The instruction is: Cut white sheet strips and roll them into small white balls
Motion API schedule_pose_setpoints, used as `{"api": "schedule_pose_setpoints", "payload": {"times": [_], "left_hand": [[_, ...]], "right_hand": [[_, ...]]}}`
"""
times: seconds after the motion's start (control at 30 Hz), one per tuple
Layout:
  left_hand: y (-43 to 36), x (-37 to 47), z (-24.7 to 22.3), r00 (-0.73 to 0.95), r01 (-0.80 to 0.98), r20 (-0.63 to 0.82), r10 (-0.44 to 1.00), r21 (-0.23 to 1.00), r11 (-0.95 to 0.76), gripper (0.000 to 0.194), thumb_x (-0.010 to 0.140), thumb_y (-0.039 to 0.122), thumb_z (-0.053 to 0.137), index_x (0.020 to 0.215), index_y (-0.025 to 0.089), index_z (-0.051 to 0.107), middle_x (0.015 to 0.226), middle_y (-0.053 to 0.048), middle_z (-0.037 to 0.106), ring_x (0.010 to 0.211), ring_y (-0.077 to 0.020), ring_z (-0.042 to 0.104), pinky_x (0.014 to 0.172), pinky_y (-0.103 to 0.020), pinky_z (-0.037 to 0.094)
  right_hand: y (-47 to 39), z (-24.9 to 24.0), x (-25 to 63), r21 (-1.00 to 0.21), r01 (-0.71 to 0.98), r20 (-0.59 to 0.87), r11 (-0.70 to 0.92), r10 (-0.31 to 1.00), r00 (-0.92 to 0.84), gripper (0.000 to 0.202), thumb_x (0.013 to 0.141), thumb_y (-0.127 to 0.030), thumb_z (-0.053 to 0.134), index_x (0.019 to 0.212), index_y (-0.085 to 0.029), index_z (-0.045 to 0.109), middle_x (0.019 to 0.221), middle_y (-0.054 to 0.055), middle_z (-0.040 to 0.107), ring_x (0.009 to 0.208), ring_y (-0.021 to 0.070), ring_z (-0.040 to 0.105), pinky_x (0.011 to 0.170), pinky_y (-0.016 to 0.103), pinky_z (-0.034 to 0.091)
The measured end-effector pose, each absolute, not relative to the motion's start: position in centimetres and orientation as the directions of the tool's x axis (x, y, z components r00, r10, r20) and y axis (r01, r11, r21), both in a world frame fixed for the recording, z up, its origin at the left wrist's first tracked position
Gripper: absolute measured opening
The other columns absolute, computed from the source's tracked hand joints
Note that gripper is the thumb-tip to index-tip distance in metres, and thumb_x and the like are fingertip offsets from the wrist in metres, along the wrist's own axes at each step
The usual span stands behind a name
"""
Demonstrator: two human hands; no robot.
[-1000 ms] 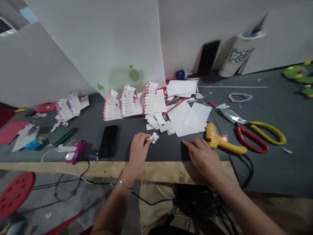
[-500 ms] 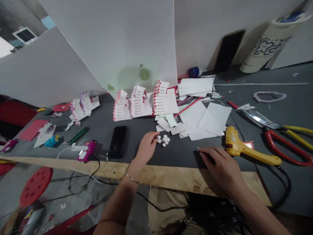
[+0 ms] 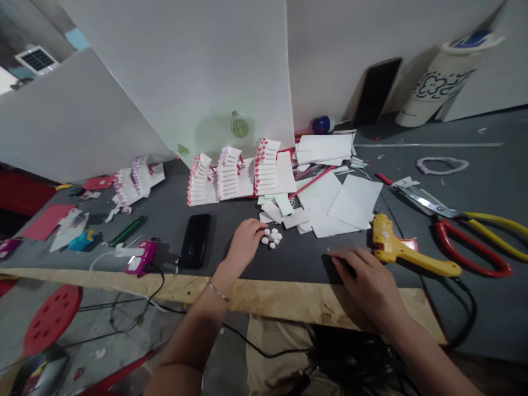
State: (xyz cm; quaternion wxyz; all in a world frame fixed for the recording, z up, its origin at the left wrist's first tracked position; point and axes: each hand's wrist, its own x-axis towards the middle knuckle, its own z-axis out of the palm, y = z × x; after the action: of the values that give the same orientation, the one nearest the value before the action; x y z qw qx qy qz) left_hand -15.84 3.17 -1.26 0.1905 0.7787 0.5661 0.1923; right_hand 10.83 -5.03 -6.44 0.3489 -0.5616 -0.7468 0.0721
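Note:
Several small white balls (image 3: pixel 273 236) lie in a cluster on the dark tabletop. My left hand (image 3: pixel 246 240) is at their left edge, its fingers close together; whether they pinch anything is hidden. Farther right, my right hand (image 3: pixel 365 275) rests low over the table with thumb and forefinger together, and a tiny pale bit shows at the fingertips. Just beyond it lies a yellow glue gun (image 3: pixel 398 250). Behind the balls are white paper pieces (image 3: pixel 330 203) and a row of white cards with red and pink tips (image 3: pixel 266 168).
A black phone (image 3: pixel 195 241) lies left of my left hand, beside a magenta power adapter (image 3: pixel 141 257) with cables. Large red-and-yellow-handled shears (image 3: pixel 437 206) lie at the right. A white tumbler (image 3: pixel 437 82) and an upright dark phone (image 3: pixel 376 92) stand behind.
The camera view has shifted slightly, moving everything a little left in the picture. My hands keep nearly the same places on the table.

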Motion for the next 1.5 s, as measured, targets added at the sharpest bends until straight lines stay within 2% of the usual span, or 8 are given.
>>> {"api": "schedule_pose_setpoints", "payload": {"times": [0.4,0.6,0.73,0.8,0.9,1.07,1.27,1.5], "left_hand": [[3.6,-15.8,-0.8,0.268,0.834,0.038,0.963,0.491,-0.251,0.014,0.087,0.018,0.058,0.088,0.018,0.072,0.089,-0.005,0.068,0.086,-0.0181,0.063,0.082,-0.031,0.05],[2.1,-14.3,1.7,0.171,0.825,0.261,0.95,0.49,-0.283,0.02,0.092,0.026,0.052,0.093,0.02,0.071,0.087,-0.003,0.07,0.079,-0.0168,0.062,0.074,-0.029,0.047],[0.6,-11.2,1.9,0.397,0.768,0.258,0.881,0.432,-0.473,0.033,0.093,0.036,0.051,0.07,0.02,0.067,0.065,-0.001,0.067,0.066,-0.0162,0.059,0.067,-0.029,0.042],[0.3,-9.3,1.3,0.534,0.693,0.255,0.806,0.414,-0.59,0.028,0.095,0.032,0.048,0.081,0.02,0.069,0.074,-0.003,0.071,0.072,-0.017,0.062,0.069,-0.03,0.042],[0.5,-7.0,0.4,0.632,0.629,0.237,0.737,0.398,-0.668,0.023,0.096,0.024,0.046,0.102,0.019,0.067,0.087,-0.005,0.074,0.078,-0.0173,0.064,0.075,-0.033,0.042],[2.4,-4.3,0.3,0.619,0.713,0.169,0.767,0.288,-0.639,0.026,0.095,0.031,0.05,0.081,0.018,0.067,0.076,-0.004,0.071,0.073,-0.0189,0.062,0.077,-0.036,0.039],[5.7,0.1,0.5,0.522,0.823,0.187,0.832,0.145,-0.549,0.021,0.09,0.032,0.058,0.103,0.016,0.064,0.104,-0.013,0.067,0.099,-0.0275,0.057,0.084,-0.041,0.038],[8.3,2.7,-0.6,0.327,0.904,0.109,0.939,0.255,-0.344,0.017,0.083,0.027,0.067,0.091,0.013,0.062,0.095,-0.015,0.065,0.1,-0.0312,0.056,0.09,-0.044,0.036]], "right_hand": [[-5.0,-6.5,11.0,-0.537,0.765,0.419,0.356,0.899,-0.124,0.02,0.095,-0.027,0.047,0.095,-0.019,0.065,0.089,0.007,0.068,0.081,0.0203,0.063,0.072,0.032,0.052],[-5.1,-5.5,10.6,-0.626,0.684,0.418,0.374,0.902,-0.11,0.02,0.097,-0.023,0.045,0.095,-0.02,0.065,0.086,0.006,0.069,0.078,0.0178,0.065,0.071,0.029,0.052],[-5.9,-3.4,11.9,-0.543,0.715,0.45,0.44,0.872,-0.195,0.029,0.097,-0.029,0.048,0.074,-0.02,0.064,0.065,0.003,0.063,0.061,0.0152,0.058,0.059,0.027,0.045],[-6.1,-2.2,13.5,-0.49,0.749,0.465,0.446,0.86,-0.207,0.032,0.096,-0.028,0.048,0.07,-0.02,0.063,0.063,0.003,0.061,0.06,0.0151,0.056,0.059,0.027,0.043],[-5.7,-1.1,16.8,-0.439,0.796,0.464,0.417,0.864,-0.197,0.023,0.096,-0.026,0.048,0.083,-0.019,0.066,0.077,0.005,0.067,0.072,0.017,0.061,0.068,0.028,0.046],[-4.2,-0.9,21.3,-0.299,0.873,0.355,0.384,0.894,-0.272,0.018,0.094,-0.031,0.05,0.098,-0.02,0.064,0.098,0.009,0.068,0.084,0.0218,0.063,0.073,0.033,0.05],[-3.2,-2.1,21.7,-0.154,0.905,0.276,0.396,0.897,-0.346,0.043,0.084,-0.036,0.063,0.123,-0.019,0.053,0.103,0.012,0.064,0.089,0.028,0.061,0.073,0.039,0.05],[-2.6,-3.8,22.2,-0.281,0.872,0.332,0.401,0.893,-0.304,0.043,0.089,-0.028,0.053,0.129,-0.018,0.044,0.1,0.012,0.064,0.088,0.0273,0.062,0.072,0.038,0.052]]}}
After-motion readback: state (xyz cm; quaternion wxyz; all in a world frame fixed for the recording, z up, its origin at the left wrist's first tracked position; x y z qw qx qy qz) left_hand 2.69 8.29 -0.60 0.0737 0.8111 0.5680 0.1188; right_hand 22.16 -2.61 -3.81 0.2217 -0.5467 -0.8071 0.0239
